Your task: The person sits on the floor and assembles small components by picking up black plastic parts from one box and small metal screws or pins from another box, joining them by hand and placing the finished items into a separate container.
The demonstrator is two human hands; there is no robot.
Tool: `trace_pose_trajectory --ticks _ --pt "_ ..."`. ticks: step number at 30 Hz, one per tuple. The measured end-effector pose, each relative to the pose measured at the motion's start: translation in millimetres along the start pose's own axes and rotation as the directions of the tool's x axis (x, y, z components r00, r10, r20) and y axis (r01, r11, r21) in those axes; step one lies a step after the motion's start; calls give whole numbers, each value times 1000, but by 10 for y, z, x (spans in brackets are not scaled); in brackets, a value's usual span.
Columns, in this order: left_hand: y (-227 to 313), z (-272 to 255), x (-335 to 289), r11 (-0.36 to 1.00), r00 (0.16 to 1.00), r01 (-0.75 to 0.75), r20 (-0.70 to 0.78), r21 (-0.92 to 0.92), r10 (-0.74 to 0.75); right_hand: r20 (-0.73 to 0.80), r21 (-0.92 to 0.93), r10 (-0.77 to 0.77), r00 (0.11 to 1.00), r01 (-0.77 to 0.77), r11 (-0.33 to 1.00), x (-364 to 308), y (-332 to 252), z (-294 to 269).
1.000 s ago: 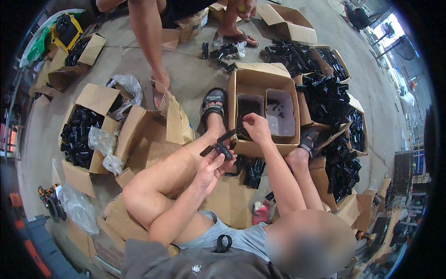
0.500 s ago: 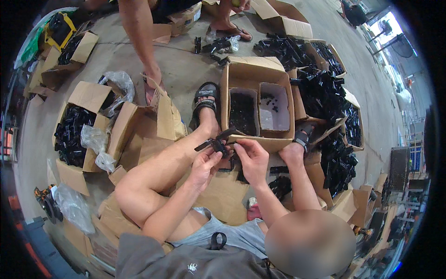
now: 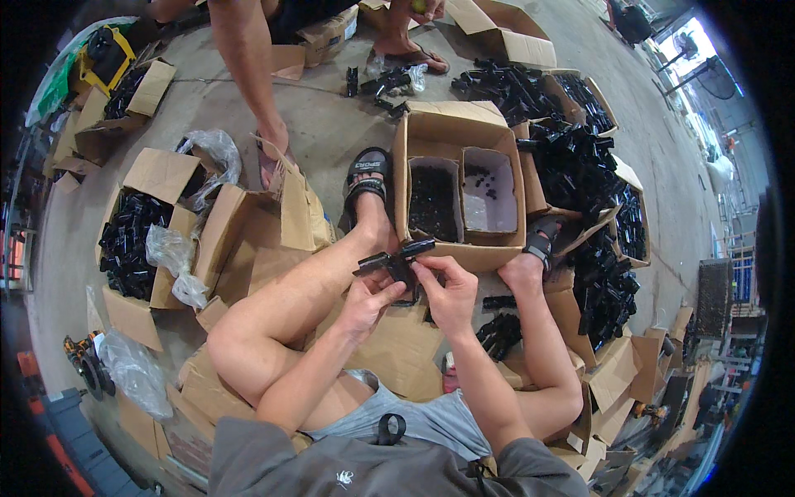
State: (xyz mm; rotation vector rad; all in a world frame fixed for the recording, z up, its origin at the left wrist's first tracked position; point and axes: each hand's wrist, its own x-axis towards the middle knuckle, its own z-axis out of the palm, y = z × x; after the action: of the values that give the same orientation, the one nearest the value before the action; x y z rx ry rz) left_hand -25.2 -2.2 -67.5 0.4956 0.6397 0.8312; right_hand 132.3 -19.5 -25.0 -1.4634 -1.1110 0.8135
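1. Sitting on flattened cardboard over a grey concrete floor [image 3: 331, 124], I see open boxes of black parts filling the upper right.
2. Both my left hand [image 3: 368, 300] and right hand [image 3: 447, 294] grip a hard, angular black plastic part [image 3: 396, 258] at frame centre, before a two-compartment carton [image 3: 460, 186].
3. Since earlier, my hands have drawn closer together on it.
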Motion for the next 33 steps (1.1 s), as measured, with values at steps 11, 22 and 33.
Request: trace_pose_trajectory --ticks 11,22,33 --pt "-52 -29 -44 971 994 -101 -21 218 108 44 72 19 999 -22 997 -113 158 -22" --pt "-23 134 -62 681 976 9 -155 732 153 5 360 434 901 -407 840 -278 397 282" --pt "133 101 -3 988 974 115 -205 105 -91 231 -185 221 948 -180 966 163 43 -31"
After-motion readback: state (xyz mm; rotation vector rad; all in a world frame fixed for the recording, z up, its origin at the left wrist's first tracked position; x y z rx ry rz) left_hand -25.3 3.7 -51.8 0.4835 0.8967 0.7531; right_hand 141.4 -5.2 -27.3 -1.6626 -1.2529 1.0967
